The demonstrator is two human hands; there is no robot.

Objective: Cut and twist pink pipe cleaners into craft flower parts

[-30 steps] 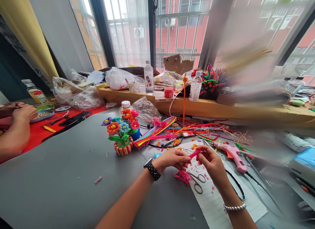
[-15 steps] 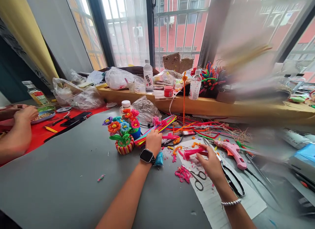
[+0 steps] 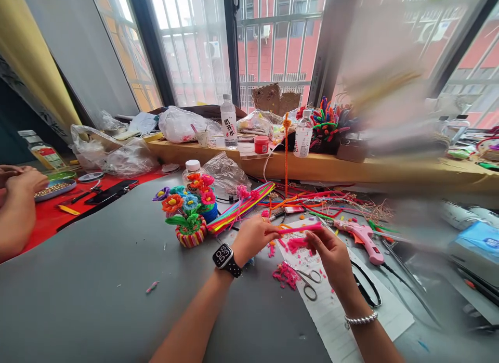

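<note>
My left hand (image 3: pixel 253 239), a smartwatch on its wrist, is closed on one end of a bright pink pipe cleaner piece (image 3: pixel 298 228). The piece lies almost level and reaches across to my right hand (image 3: pixel 329 253), whose fingers pinch at its other end. Just below is a second pink fuzzy bit (image 3: pixel 296 245); whether my right fingers hold it too I cannot tell. Under the hands, a paper sheet (image 3: pixel 323 311) carries small scissors (image 3: pixel 310 285) beside a heap of pink clippings (image 3: pixel 286 275). Left of my left hand stands a pipe cleaner flower pot (image 3: pixel 191 233).
Behind lie a bundle of coloured stems (image 3: pixel 241 209) and an upright orange stem (image 3: pixel 286 160). A pink glue gun (image 3: pixel 364 238) and larger black-handled scissors (image 3: pixel 368 285) are at right. Another person's hands (image 3: pixel 23 183) are at far left. Bottles (image 3: pixel 229 124) line the sill.
My left hand has come right and down from the pink flowers by the stem bundle to the pink piece at my right hand. My right hand has stayed near the paper. The view has shifted slightly.
</note>
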